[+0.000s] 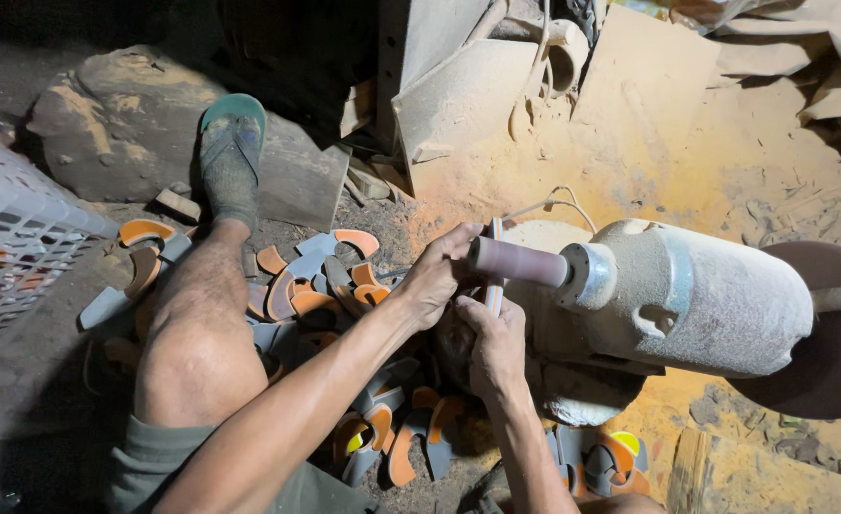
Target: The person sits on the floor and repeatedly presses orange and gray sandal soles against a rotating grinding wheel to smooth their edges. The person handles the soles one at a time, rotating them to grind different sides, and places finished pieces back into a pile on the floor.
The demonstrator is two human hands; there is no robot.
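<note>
Both my hands hold one thin curved sole piece (494, 286), orange and grey with a pale edge, upright against a pinkish sanding drum (518, 262). My left hand (436, 274) grips its upper part from the left. My right hand (493, 345) grips the lower part from below. The drum sticks out leftward from a dust-coated motor (687, 297).
A heap of orange and grey cut sole pieces (316, 295) lies on the floor between my legs. My left foot in a green sandal (233, 152) rests ahead. A white plastic basket (11, 243) stands at the left. Orange dust covers the boards (649, 114) behind the motor.
</note>
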